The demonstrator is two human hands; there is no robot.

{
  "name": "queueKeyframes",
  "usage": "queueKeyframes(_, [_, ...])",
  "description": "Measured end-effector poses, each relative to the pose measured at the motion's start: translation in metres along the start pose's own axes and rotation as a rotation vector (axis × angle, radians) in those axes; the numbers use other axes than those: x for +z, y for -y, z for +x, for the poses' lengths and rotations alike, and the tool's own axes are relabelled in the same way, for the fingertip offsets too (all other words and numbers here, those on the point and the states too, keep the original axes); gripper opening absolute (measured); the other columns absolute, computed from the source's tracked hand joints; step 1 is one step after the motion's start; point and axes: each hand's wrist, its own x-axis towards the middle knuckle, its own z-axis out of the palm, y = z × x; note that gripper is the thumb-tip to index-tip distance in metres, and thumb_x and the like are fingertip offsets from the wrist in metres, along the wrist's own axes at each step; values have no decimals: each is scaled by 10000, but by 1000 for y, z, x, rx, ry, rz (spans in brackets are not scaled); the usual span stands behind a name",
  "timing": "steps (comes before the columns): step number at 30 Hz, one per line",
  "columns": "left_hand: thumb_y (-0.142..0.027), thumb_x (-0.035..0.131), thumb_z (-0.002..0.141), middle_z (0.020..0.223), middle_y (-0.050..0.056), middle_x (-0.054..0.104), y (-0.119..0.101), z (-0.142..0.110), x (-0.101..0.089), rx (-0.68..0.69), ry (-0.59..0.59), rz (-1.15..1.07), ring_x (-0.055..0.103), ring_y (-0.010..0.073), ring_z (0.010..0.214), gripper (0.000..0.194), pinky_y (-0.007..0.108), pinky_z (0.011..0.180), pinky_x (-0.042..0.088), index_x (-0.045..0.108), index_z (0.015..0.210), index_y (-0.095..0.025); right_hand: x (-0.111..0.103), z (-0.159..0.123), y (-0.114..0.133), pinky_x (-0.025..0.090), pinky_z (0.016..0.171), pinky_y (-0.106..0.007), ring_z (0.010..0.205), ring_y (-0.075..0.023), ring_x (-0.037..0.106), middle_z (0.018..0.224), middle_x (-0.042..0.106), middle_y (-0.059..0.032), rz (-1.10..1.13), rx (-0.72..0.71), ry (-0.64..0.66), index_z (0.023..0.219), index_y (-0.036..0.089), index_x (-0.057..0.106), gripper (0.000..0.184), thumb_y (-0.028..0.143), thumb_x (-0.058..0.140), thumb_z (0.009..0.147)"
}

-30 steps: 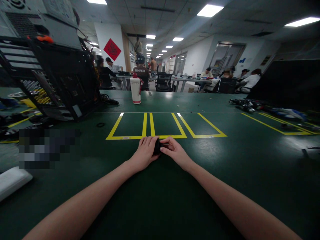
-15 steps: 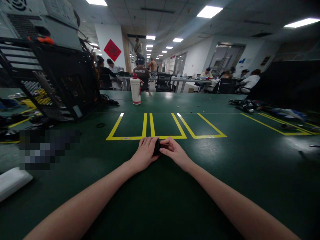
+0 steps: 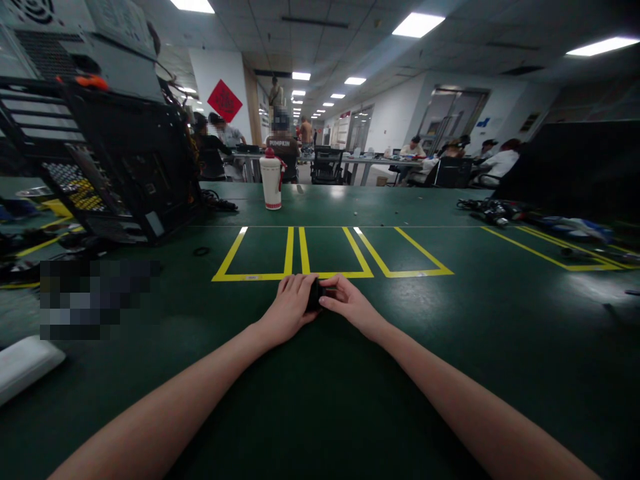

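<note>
Between my two hands is a small black object (image 3: 315, 295), mostly covered by fingers, so its kind cannot be made out. My left hand (image 3: 291, 303) is wrapped over its left side, knuckles up. From the right, my right hand (image 3: 353, 308) grips its right side with thumb and fingers. Both hands are low over the green tabletop (image 3: 320, 400), just on the near side of yellow tape outlines (image 3: 333, 274).
A white tumbler with a red lid (image 3: 272, 180) stands beyond the tape. Open computer cases (image 3: 125, 153) are stacked at left, near a black ring (image 3: 201, 251). A white object (image 3: 30, 367) lies at the left edge. Cables (image 3: 493, 212) lie at right; people sit farther back.
</note>
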Motion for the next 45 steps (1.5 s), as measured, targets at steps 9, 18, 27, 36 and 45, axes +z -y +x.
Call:
queueKeyframes(9, [-200, 567, 724, 1146, 93, 444, 1, 2, 4, 12, -20, 17, 413, 244, 1084, 569, 429, 959, 287, 272, 1209, -173, -2, 4, 0, 380, 950, -391, 1043, -177, 511, 1064, 539, -45, -34, -2, 0, 1028, 203, 491, 322, 200, 594, 723])
queueKeyframes(18, [-215, 553, 738, 1178, 89, 432, 1, 1, 2, 2, -1, 12, 408, 244, 1101, 555, 442, 968, 283, 267, 1212, -186, 3, -1, 0, 420, 914, -380, 1038, -177, 519, 1063, 534, -28, -13, -14, -27, 943, 217, 490, 277, 197, 620, 700])
queueKeyframes(27, [-215, 550, 740, 1173, 91, 436, 1, 1, 2, -3, -6, -2, 413, 253, 1106, 551, 459, 965, 284, 267, 1213, -192, -1, 2, 0, 400, 934, -406, 1053, -189, 509, 1081, 536, -45, -32, 15, -16, 1032, 209, 490, 347, 214, 609, 706])
queueKeyframes(36, [-214, 550, 740, 1164, 92, 440, 0, 1, 2, -5, -10, -4, 413, 252, 1100, 543, 458, 960, 284, 272, 1205, -189, 1, 1, -3, 442, 879, -384, 977, -174, 547, 1002, 548, -22, -2, -19, -25, 925, 214, 486, 288, 197, 635, 680])
queueKeyframes(45, [-201, 572, 719, 1163, 85, 447, 0, 1, 1, -7, -3, -15, 417, 249, 1101, 585, 451, 971, 276, 260, 1214, -199, -2, 2, -2, 392, 946, -401, 1048, -183, 513, 1063, 533, -27, -16, -18, 22, 983, 220, 481, 374, 153, 648, 656])
